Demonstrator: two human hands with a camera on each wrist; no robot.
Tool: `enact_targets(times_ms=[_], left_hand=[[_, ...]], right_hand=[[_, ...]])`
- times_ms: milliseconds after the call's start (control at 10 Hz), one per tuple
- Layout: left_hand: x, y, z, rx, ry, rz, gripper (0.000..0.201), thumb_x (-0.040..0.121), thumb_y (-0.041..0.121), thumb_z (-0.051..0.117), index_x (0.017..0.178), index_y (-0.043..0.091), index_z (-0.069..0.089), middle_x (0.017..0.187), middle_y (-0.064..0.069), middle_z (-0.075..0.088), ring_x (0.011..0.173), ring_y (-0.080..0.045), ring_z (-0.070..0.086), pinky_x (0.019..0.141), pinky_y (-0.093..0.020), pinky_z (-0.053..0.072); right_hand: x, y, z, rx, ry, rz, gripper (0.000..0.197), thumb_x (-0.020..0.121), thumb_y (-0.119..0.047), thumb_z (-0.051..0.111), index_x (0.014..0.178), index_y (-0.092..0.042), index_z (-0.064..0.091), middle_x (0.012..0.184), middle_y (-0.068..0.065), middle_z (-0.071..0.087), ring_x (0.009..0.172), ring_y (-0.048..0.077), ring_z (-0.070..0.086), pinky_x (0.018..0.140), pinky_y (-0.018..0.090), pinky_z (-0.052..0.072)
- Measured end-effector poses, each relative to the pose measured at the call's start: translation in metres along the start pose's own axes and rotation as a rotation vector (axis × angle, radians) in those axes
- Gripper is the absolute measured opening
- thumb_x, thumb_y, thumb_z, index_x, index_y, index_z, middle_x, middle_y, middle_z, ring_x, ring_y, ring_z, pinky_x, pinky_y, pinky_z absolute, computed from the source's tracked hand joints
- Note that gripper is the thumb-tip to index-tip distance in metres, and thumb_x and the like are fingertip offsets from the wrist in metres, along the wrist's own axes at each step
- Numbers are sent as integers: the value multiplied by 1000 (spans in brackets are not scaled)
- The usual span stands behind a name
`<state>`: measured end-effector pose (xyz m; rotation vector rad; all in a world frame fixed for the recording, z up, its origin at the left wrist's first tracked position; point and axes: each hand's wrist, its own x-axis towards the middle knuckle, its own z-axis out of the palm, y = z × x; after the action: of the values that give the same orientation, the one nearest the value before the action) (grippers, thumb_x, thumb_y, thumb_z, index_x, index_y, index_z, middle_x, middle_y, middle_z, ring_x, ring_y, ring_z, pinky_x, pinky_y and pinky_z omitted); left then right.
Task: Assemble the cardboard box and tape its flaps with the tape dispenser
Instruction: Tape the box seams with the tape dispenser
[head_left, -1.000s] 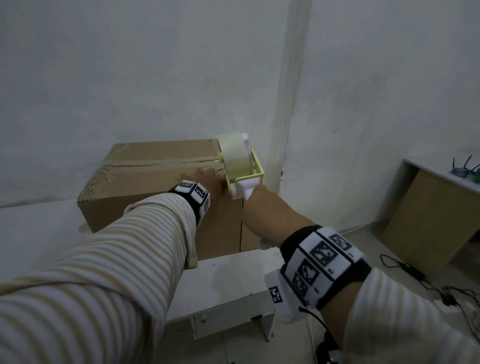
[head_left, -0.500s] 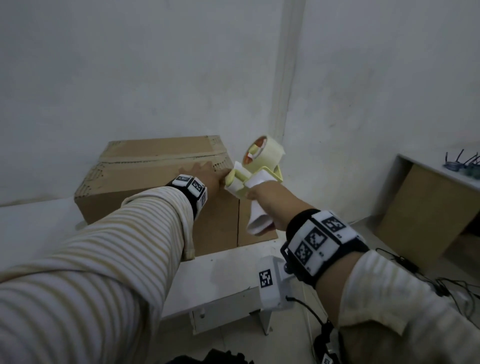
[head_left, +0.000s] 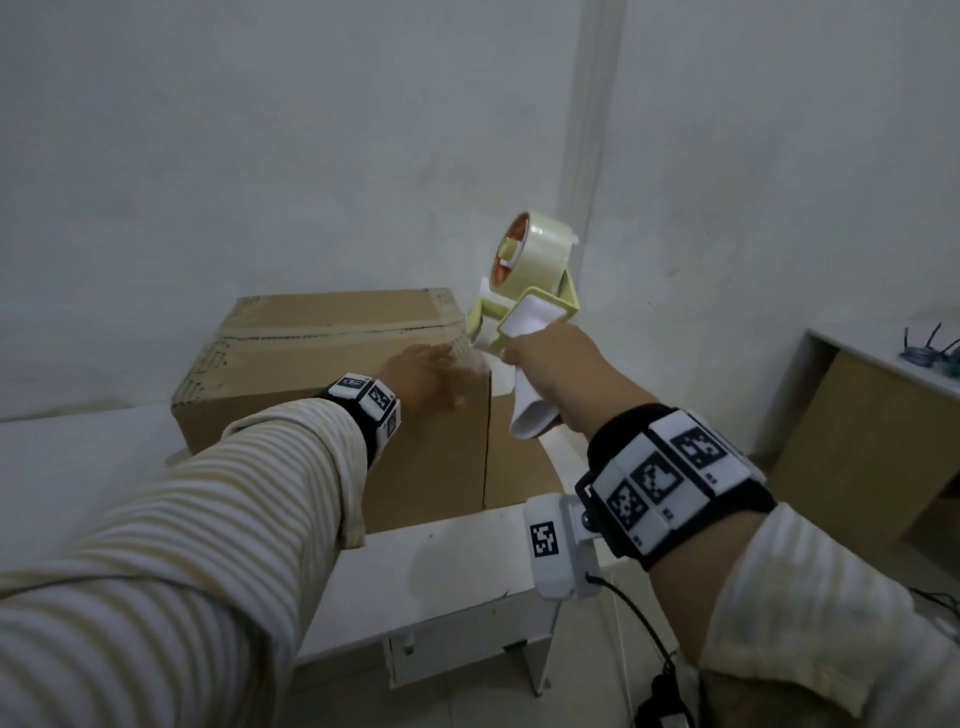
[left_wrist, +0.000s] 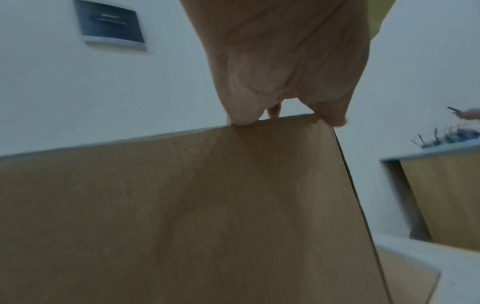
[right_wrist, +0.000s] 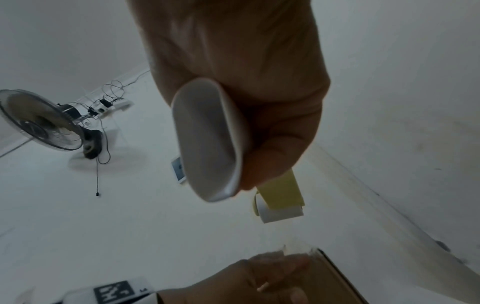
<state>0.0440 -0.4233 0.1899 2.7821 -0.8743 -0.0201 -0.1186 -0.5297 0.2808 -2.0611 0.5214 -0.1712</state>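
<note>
A closed brown cardboard box (head_left: 332, 374) sits on a white table (head_left: 415, 571) set against a pale wall, its two top flaps folded shut and meeting along a seam; what lies inside is hidden. The left hand (head_left: 423, 376) reaches forward in a striped sleeve and lies over the box's upper right corner, palm against the near side; in the left wrist view its fingers (left_wrist: 241, 117) bend over the top edge and press down on it. The right hand (head_left: 550, 374) is raised just right of that corner, fingers wrapped tight round the white handle of a yellow plastic tape dispenser (head_left: 524, 301) carrying a roll of clear tape. The dispenser tilts upward, its front roller close beside the box corner. A strip of clear tape seems to run from roller to corner, though blur leaves that unsure.
</note>
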Motion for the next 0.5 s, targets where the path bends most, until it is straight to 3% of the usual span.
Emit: enact_targets(times_ms=[100, 200, 300, 400, 500], left_hand=[[-8, 7, -12, -272, 45, 7, 41, 87, 29, 63, 123, 10, 61, 127, -10, 61, 121, -26, 55, 103, -32, 42], [-8, 10, -16, -351, 50, -5, 30, 92, 22, 57, 119, 10, 64, 122, -8, 65, 116, -23, 58, 94, -26, 41], [-10, 1, -21, -510, 124, -41, 27, 93, 24, 55, 112, 10, 69, 116, -8, 67, 111, -23, 60, 88, -25, 41], [-9, -17, -28, -696, 200, -100, 25, 92, 27, 57, 105, 7, 65, 96, -7, 64, 86, -18, 60, 79, -29, 49], [-15, -33, -40, -887, 224, -125, 8, 92, 18, 59, 92, 11, 59, 77, -3, 58, 64, -13, 53, 57, -20, 45]], right_hand=[[-1, -10, 2, -11, 9, -18, 8, 90, -17, 53, 96, -13, 52, 105, 14, 57, 119, 34, 56, 63, 28, 43], [-6, -19, 5, -17, 1, -37, 8, 92, -17, 51, 97, -12, 54, 102, 12, 55, 119, 34, 56, 71, 30, 43], [-4, -23, 16, -5, 6, -50, 5, 91, -17, 51, 92, -13, 49, 100, 12, 56, 118, 34, 57, 59, 26, 41], [1, -26, 25, -17, -11, -89, 6, 90, -17, 54, 90, -13, 49, 98, 9, 54, 118, 35, 57, 59, 25, 41], [-2, -43, 34, -33, -45, -74, 8, 91, -13, 55, 84, -10, 52, 116, 14, 57, 117, 34, 56, 81, 35, 54]])
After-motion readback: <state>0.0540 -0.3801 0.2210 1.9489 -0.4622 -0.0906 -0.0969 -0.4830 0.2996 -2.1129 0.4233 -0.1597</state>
